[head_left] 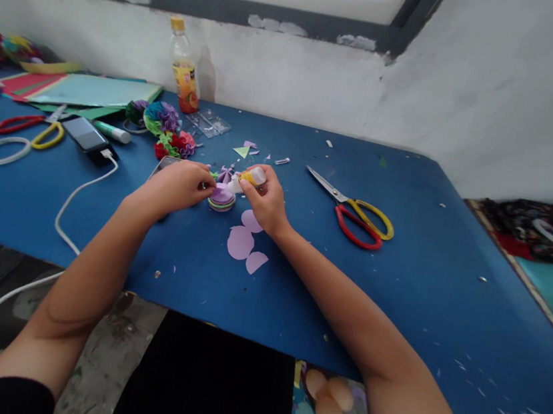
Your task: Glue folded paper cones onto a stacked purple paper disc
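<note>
Near the middle of the blue table, my right hand [270,201] is closed around a glue stick [253,176] with a yellow-orange label. Its white end points left, at a purple folded paper piece [221,195] on top of a small stack of coloured paper circles [220,207]. Fingers of my left hand [183,185] pinch the edge of that purple piece; the fingertips are partly hidden. Just in front of the stack lie a flat purple paper circle [240,242], a half circle [256,262] and another purple piece [251,221], partly behind my right hand.
Large scissors [351,209] lie open to the right. On the left are a second pair of scissors [39,126], a phone [86,135] with a white cable [76,192], and a white ring [2,151]. Paper flowers [176,144], a drink bottle [184,71] and paper sheets [96,91] stand behind.
</note>
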`<state>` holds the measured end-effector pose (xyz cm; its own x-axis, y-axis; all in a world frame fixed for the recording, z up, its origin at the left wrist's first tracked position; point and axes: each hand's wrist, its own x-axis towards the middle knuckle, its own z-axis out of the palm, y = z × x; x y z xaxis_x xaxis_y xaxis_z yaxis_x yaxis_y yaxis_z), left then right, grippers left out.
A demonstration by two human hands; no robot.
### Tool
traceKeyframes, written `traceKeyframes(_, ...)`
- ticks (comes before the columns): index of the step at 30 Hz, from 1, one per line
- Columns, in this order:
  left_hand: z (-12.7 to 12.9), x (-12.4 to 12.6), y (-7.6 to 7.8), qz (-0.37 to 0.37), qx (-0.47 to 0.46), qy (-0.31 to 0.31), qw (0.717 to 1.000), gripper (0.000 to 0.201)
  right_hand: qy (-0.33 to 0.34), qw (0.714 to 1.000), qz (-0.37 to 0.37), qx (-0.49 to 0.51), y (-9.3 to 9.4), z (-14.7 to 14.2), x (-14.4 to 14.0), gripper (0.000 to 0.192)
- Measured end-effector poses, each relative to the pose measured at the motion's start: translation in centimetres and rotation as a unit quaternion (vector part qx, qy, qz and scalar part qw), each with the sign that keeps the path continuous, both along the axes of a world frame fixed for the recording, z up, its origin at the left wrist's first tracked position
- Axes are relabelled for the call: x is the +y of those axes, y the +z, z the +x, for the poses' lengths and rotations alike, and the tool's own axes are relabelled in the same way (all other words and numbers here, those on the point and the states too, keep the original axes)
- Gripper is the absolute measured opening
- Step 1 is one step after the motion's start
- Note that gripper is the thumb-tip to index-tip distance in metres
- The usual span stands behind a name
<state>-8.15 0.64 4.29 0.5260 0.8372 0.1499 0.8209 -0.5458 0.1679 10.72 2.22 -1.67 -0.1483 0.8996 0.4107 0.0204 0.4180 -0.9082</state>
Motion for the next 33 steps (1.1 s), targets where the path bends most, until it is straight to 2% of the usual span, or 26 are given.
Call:
traceKeyframes(10,0.6,0.3,-0.8,-0.012,0.032,0.006,0.999,0.024,0.004,1.000,0.010,-0.016,0.0,0.0,0.0,0.025)
traceKeyframes(19,0.5,0.8,-1.2,-0.048,0.029,0.031,0.998,0.025,-0.005,1.000,0.017,0.022,-0.1,0.0,0.1,0.024)
traceKeyframes(26,0.8,0.5,-0.7,-0.057,0.041,0.043,0.997,0.026,-0.021,0.999,0.020,0.023,-0.2,0.1,0.3,0.023)
traceKeyframes(33,0.9,0.0,-0.4,-0.024,0.063,0.069,0.995,0.029,-0.037,0.999,0.018,0.004,0.0,0.2,0.2,0.022)
